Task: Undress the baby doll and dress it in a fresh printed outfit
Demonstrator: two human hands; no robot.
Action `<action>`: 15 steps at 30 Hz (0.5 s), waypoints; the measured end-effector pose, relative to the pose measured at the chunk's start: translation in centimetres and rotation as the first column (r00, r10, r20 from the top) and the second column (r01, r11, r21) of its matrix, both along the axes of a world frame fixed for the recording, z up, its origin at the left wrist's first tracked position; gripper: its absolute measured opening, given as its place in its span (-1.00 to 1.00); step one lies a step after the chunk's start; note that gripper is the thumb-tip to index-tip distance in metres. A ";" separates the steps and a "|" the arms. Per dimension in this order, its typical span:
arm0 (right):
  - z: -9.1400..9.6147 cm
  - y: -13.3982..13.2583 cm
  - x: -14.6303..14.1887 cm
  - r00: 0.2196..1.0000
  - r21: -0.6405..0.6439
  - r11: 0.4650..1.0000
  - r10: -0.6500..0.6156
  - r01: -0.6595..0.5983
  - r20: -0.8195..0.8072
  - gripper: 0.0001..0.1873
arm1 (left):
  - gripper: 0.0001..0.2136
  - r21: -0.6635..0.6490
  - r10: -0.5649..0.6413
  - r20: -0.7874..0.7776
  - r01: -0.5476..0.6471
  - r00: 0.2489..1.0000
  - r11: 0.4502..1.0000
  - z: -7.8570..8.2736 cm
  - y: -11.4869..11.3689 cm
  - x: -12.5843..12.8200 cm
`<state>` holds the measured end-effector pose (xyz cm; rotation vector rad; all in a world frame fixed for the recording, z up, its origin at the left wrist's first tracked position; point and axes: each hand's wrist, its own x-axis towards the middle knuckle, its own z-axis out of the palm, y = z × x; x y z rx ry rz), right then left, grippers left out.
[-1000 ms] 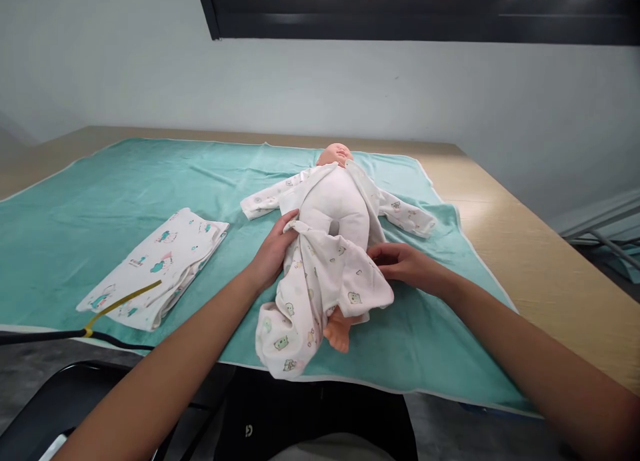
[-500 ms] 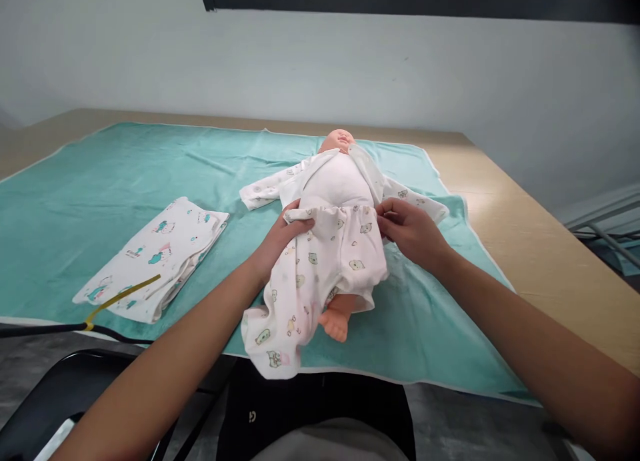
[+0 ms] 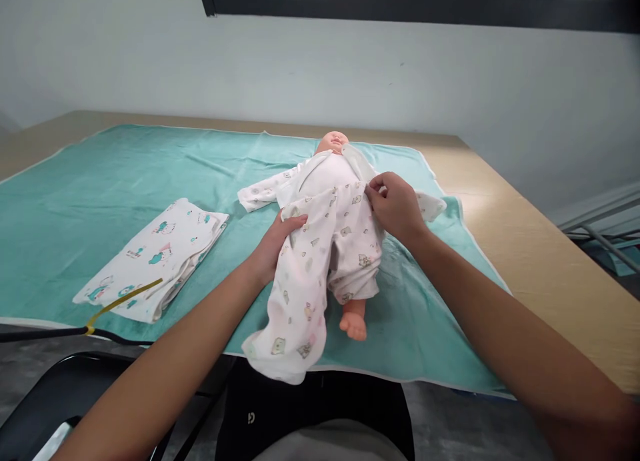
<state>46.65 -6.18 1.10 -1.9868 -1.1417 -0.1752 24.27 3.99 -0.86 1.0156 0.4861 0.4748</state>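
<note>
A baby doll point(image 3: 333, 141) lies on its back, head toward the wall, in a white patterned top point(image 3: 263, 189) spread at the front. White baby pants point(image 3: 345, 231) with small bear prints cover its hips. One bare foot point(image 3: 353, 322) sticks out of the right pant leg; the left pant leg hangs flat toward the table's front edge. My left hand point(image 3: 280, 242) grips the waistband's left side, thumb on top. Pinched in the fingers of my right hand point(image 3: 396, 206) is the waistband's right corner, near the doll's belly. The doll's other leg is hidden.
A folded white printed cloth point(image 3: 155, 258) lies at the left on the teal blanket point(image 3: 210, 174). A black cable with a yellow tie point(image 3: 125, 300) crosses the front left edge. Below it stands a black chair point(image 3: 60, 394). Bare wood of the table point(image 3: 545, 268) shows at the right.
My right hand has pulled the waistband's right side up toward the doll's chest. The right pant leg has straightened, and the bare foot now points more to the right. My left hand stays nearly in place.
</note>
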 end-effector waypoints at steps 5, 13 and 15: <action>-1.1 -2.3 -0.9 0.958 0.001 0.997 0.072 -0.075 -0.278 -0.80 | -0.53 0.039 0.079 -0.002 -0.079 0.997 0.996 -0.3 0.9 -0.1; -4.1 -3.5 -1.0 0.937 0.039 0.997 0.079 -0.070 -0.340 -0.79 | -0.71 0.321 0.119 -0.169 -0.060 0.978 0.945 -1.3 2.8 -0.7; -4.5 -3.5 -1.1 0.938 0.031 0.992 0.125 -0.122 -0.322 -0.79 | -0.74 0.386 0.135 -0.209 -0.045 0.969 0.922 -1.3 2.8 -0.5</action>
